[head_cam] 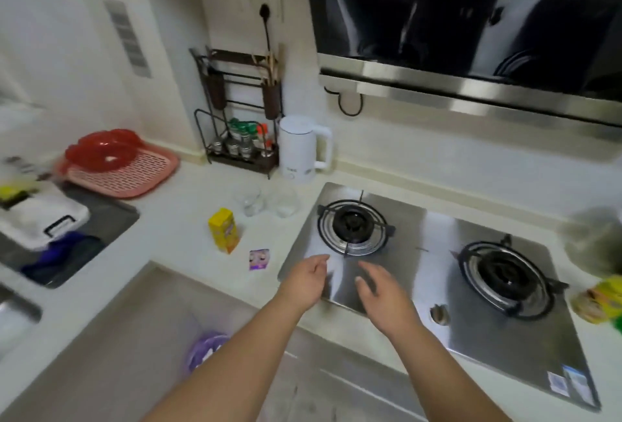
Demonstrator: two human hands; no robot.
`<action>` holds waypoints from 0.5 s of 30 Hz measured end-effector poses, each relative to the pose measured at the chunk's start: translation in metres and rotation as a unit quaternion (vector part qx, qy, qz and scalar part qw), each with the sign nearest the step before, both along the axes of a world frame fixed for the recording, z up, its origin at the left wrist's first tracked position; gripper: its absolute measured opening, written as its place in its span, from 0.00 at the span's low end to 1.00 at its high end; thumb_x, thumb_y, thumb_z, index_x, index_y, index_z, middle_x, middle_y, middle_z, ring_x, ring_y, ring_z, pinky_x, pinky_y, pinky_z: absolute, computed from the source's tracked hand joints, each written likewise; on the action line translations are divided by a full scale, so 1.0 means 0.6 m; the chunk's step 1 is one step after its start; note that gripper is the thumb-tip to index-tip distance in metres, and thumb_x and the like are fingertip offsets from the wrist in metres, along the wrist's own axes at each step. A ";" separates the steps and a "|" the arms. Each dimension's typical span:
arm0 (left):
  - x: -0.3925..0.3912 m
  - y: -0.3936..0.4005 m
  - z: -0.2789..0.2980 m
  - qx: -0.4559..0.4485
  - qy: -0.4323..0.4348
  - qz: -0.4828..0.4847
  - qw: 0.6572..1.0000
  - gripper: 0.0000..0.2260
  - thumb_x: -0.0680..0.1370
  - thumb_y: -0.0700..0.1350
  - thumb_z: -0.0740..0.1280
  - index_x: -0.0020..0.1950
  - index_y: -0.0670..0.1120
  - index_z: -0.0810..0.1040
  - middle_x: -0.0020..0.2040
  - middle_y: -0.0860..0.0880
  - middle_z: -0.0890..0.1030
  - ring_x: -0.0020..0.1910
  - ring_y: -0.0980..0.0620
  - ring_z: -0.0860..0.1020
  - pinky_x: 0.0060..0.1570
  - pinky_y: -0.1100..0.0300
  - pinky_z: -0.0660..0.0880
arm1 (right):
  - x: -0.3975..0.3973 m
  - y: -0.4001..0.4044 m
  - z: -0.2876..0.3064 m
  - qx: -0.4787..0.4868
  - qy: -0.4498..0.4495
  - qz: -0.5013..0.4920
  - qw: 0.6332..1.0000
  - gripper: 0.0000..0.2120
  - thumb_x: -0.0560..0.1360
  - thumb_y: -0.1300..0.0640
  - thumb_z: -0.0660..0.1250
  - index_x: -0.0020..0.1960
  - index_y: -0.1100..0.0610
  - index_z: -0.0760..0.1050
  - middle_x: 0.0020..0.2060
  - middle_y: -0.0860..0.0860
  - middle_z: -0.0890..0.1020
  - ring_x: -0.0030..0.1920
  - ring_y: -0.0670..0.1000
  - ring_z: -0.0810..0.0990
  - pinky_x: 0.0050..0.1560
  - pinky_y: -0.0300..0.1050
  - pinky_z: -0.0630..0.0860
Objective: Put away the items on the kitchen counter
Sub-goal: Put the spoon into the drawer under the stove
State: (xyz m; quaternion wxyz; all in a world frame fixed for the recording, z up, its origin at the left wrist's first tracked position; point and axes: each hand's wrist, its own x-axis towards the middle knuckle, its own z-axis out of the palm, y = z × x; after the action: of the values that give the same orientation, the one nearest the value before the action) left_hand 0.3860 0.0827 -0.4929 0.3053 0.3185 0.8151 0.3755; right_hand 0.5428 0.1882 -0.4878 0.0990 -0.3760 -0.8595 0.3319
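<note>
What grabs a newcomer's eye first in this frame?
Two bare hands, the left hand and right hand, hover open and empty over the steel two-burner gas hob. Left of it on the white counter stands a yellow carton. Farther left, a red plastic bowl sits on a pink slotted tray.

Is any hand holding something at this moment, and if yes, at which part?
Nothing is held. The left hand and the right hand are both over the front edge of the stove, fingers relaxed and empty.
</note>
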 end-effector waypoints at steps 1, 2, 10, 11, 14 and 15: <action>-0.026 -0.015 -0.001 -0.001 0.002 0.018 1.000 0.17 0.84 0.45 0.57 0.71 0.46 0.76 0.71 0.48 0.77 0.71 0.51 0.73 0.67 0.67 0.63 | -0.035 -0.004 -0.001 0.004 -0.003 0.017 1.000 0.20 0.82 0.51 0.62 0.73 0.50 0.72 0.71 0.48 0.75 0.69 0.50 0.74 0.66 0.42 0.67; -0.047 -0.026 0.001 -0.002 0.010 0.030 1.000 0.17 0.84 0.45 0.57 0.71 0.46 0.76 0.71 0.48 0.77 0.71 0.51 0.73 0.65 0.69 0.62 | -0.065 -0.007 0.000 0.008 -0.006 0.032 0.999 0.20 0.82 0.51 0.63 0.73 0.51 0.72 0.72 0.48 0.75 0.70 0.50 0.73 0.69 0.43 0.66; -0.266 -0.003 0.003 -0.042 0.038 0.130 0.990 0.17 0.83 0.48 0.59 0.71 0.52 0.76 0.64 0.44 0.82 0.62 0.45 0.80 0.64 0.56 0.74 | -0.382 0.039 -0.038 0.063 -0.022 0.176 0.982 0.22 0.79 0.52 0.64 0.73 0.52 0.72 0.71 0.49 0.76 0.69 0.51 0.74 0.69 0.44 0.67; -0.295 0.000 0.008 -0.053 0.068 0.136 0.987 0.18 0.83 0.47 0.59 0.72 0.51 0.75 0.66 0.46 0.81 0.64 0.46 0.79 0.65 0.58 0.72 | -0.428 0.047 -0.041 0.074 -0.021 0.186 0.980 0.22 0.79 0.52 0.64 0.73 0.52 0.72 0.70 0.50 0.76 0.68 0.52 0.75 0.68 0.46 0.69; -0.369 0.002 0.016 -0.099 0.115 0.136 0.979 0.18 0.83 0.47 0.57 0.73 0.53 0.74 0.70 0.50 0.77 0.67 0.48 0.76 0.66 0.59 0.71 | -0.544 0.069 -0.047 0.113 -0.027 0.196 0.974 0.23 0.77 0.51 0.65 0.71 0.52 0.73 0.63 0.52 0.79 0.62 0.55 0.78 0.63 0.50 0.74; -0.397 0.004 0.011 -0.112 0.116 0.138 0.977 0.19 0.83 0.47 0.57 0.73 0.53 0.74 0.71 0.50 0.77 0.67 0.47 0.76 0.65 0.58 0.71 | -0.579 0.077 -0.052 0.130 -0.040 0.204 0.969 0.22 0.77 0.51 0.65 0.71 0.51 0.73 0.61 0.52 0.80 0.60 0.55 0.79 0.60 0.50 0.76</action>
State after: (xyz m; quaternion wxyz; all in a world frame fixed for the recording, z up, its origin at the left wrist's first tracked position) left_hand 0.1481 0.0853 -0.4864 0.1874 0.2082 0.9178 0.2812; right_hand 0.1953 0.2344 -0.5188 0.0428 -0.1896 -0.9570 0.2152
